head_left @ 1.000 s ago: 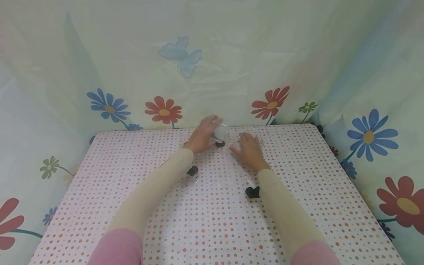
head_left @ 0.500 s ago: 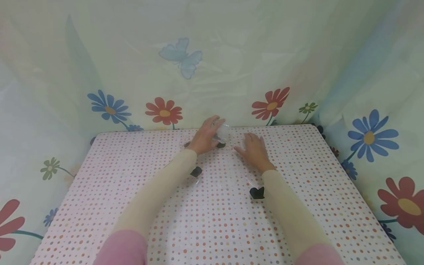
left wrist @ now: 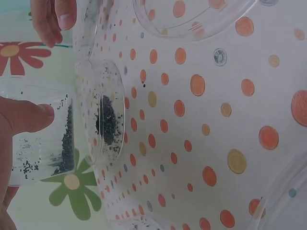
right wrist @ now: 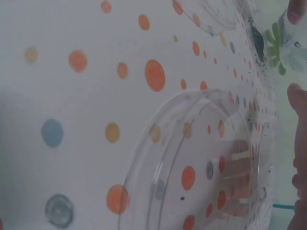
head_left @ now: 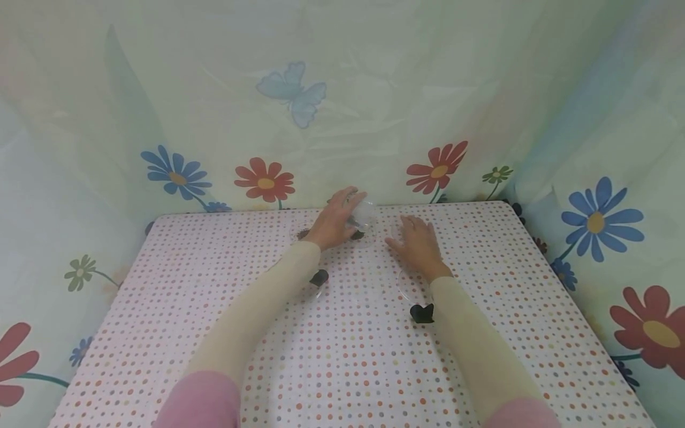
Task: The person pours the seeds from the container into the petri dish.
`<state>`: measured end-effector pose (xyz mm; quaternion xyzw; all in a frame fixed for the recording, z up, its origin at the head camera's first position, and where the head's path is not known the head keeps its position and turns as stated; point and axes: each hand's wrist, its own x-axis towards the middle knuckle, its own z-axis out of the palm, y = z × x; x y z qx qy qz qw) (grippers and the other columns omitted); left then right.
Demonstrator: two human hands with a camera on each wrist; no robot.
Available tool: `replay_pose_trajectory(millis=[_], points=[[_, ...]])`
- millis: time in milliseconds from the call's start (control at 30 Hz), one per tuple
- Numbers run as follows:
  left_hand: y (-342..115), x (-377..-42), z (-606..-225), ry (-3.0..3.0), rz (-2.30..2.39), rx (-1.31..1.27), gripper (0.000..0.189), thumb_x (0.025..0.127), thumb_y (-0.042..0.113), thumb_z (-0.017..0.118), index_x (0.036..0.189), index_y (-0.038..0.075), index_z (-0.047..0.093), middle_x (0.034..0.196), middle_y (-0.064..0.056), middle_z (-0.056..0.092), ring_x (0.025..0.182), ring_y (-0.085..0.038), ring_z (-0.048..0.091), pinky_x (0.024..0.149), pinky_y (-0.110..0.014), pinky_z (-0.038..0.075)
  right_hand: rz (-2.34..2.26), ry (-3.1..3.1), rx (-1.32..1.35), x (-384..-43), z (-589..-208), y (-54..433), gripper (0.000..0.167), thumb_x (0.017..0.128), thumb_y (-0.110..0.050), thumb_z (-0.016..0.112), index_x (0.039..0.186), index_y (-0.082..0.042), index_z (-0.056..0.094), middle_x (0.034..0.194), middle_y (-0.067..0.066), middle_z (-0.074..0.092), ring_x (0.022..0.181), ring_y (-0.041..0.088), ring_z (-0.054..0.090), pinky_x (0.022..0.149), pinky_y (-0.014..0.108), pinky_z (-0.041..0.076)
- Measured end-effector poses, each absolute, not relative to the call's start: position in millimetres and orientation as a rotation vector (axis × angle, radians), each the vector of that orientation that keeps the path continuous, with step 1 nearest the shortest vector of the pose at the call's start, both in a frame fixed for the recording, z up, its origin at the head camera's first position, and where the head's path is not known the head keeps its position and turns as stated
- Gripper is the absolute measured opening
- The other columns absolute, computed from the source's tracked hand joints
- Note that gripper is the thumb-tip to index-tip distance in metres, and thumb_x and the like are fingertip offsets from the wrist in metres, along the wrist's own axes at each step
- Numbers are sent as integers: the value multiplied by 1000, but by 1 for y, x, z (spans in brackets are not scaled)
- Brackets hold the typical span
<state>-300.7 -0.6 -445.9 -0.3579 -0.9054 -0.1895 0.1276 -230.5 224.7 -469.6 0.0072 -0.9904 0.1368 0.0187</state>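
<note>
My left hand [head_left: 334, 220] grips a clear plastic cup [head_left: 365, 215] at the table's far edge. In the left wrist view, black granules [left wrist: 66, 143] lie banked at one end of the cup, with more stuck to its wall. Close by lies a clear shallow dish [left wrist: 120, 132] holding a small heap of black grains [left wrist: 109, 120]; in the head view the left hand partly hides it. My right hand [head_left: 420, 246] has its fingers loosely extended beside the cup and holds nothing. Below it, a clear dish [right wrist: 158, 163] with a speck inside reflects the fingers.
Another clear dish [head_left: 292, 233] with dark grains stands left of the left hand. More clear dishes lie near the forearms, including one [head_left: 407, 290] beside the right wrist. A small black item [head_left: 423, 313] shows under the right forearm. The dotted tabletop [head_left: 342, 368] meets a flowered curtain [head_left: 342, 148].
My left hand has shifted slightly right with the cup. My right hand has moved right, away from it, and the black items by the forearms have shifted along with the arms.
</note>
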Motion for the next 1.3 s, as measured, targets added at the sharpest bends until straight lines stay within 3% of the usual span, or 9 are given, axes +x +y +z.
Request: replay_pose_trajectory(millis=[333, 767, 1300], points=[[4, -296, -444, -2620, -561, -1060, 83, 82, 16, 75, 151, 20, 29, 155, -9, 28, 145, -23, 26, 113, -35, 39, 467, -3058, 14, -227, -471, 233, 79, 93, -47, 57, 150, -1, 27, 155, 23, 29, 146, 39, 21, 121, 58, 8], [8, -296, -445, -2624, -568, -1085, 83, 82, 15, 75, 151, 19, 28, 155, -11, 29, 147, -25, 25, 121, -36, 27, 471, -3081, 6, -230, -476, 242, 79, 94, -49, 56, 151, -3, 26, 156, 22, 27, 147, 38, 19, 122, 58, 6], [12, -296, -444, -2638, -570, -1091, 83, 83, 16, 74, 152, 20, 27, 156, -9, 27, 148, -26, 23, 122, -37, 25, 483, -3057, -9, -226, -473, 246, 78, 94, -45, 57, 150, 0, 27, 155, 24, 28, 146, 39, 21, 121, 60, 8]])
